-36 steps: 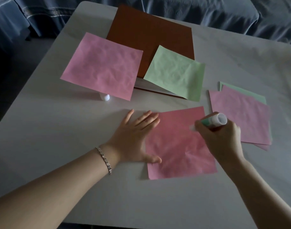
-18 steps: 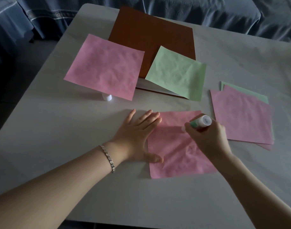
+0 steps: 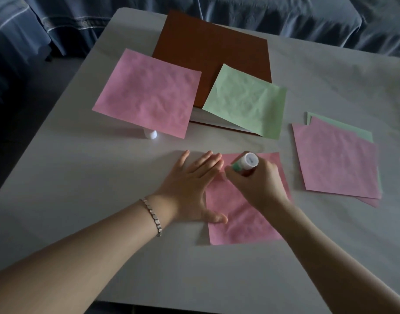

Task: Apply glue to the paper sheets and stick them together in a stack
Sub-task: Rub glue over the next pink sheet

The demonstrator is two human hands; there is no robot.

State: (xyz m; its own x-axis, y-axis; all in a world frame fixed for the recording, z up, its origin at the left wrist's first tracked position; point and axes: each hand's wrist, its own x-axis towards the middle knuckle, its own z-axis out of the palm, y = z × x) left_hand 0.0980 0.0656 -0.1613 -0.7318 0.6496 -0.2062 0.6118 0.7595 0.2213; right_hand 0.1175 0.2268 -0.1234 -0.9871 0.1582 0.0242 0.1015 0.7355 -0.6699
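Observation:
A red-pink paper sheet lies flat on the table in front of me. My left hand rests flat, fingers spread, on the sheet's left edge. My right hand grips a glue stick, tip down over the sheet's upper left part, close to my left fingertips. A stack of pink and green sheets lies to the right. A loose pink sheet and a loose green sheet lie further back.
A brown folder lies at the back under the loose sheets. A small white cap stands under the pink sheet's near edge. The white table ends at the left and near sides; blue fabric hangs behind.
My right hand has carried the glue stick leftward across the red-pink sheet, from its upper right towards my left fingertips. The left hand has stayed in place.

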